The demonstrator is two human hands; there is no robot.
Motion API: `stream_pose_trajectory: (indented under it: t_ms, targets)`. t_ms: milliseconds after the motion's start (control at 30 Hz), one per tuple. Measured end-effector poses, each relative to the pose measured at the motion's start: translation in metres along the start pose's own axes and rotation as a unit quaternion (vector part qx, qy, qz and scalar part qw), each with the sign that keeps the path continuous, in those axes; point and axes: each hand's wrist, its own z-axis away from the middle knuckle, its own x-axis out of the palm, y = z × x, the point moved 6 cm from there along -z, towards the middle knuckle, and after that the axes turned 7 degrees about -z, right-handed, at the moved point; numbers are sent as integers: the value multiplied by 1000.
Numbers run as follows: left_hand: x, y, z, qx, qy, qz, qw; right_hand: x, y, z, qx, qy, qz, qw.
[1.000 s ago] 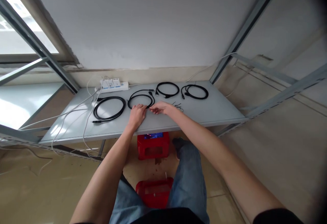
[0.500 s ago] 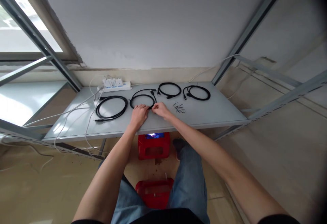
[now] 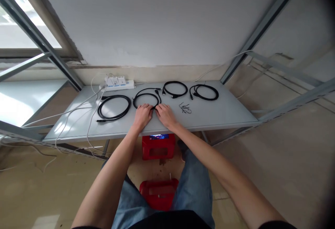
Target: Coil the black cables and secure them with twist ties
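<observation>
A coiled black cable (image 3: 147,94) lies on the grey shelf (image 3: 206,117) with its near edge between my hands. My left hand (image 3: 143,114) has its fingers closed on the coil's near left part. Beside it, my right hand (image 3: 165,115) grips the near right part, fingertips close to the left hand's. Whatever sits between the fingertips is too small to make out. Around them lie a larger black coil (image 3: 114,107) on the left, and two more coils, one at the back (image 3: 175,89) and one at the right (image 3: 206,92). Several short black ties (image 3: 185,108) lie right of my right hand.
A white power strip (image 3: 117,83) with plugged-in adapters stands at the back left, its white cords trailing over the shelf's left front edge. Metal uprights (image 3: 237,63) frame both sides. Below are a red stool (image 3: 158,148) and another red object (image 3: 159,194) between my legs.
My right hand has turned from a raised pinch to lying lower, knuckles up, beside the left hand. The left hand stays on the coil. The camera view has shifted slightly.
</observation>
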Motion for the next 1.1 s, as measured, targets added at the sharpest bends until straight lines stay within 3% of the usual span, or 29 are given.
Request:
stream_pose_trajectory:
  t_ms: [533,667,767,900,1100]
  targets:
    - [-1,4,2,36,17,-11,999,-5,2,2,11,55,-37,998]
    - [-1,3,2,36,25,-19,999,-8,9,1,47,88,-95,990]
    - [-1,1,3,29,27,-19,999,-8,19,-1,94,87,-203,971]
    - [-1,1,2,23,15,-28,999,-2,34,-1,170,69,-348,919]
    - [-1,3,1,24,-2,-32,999,2,39,-1,208,48,-447,868]
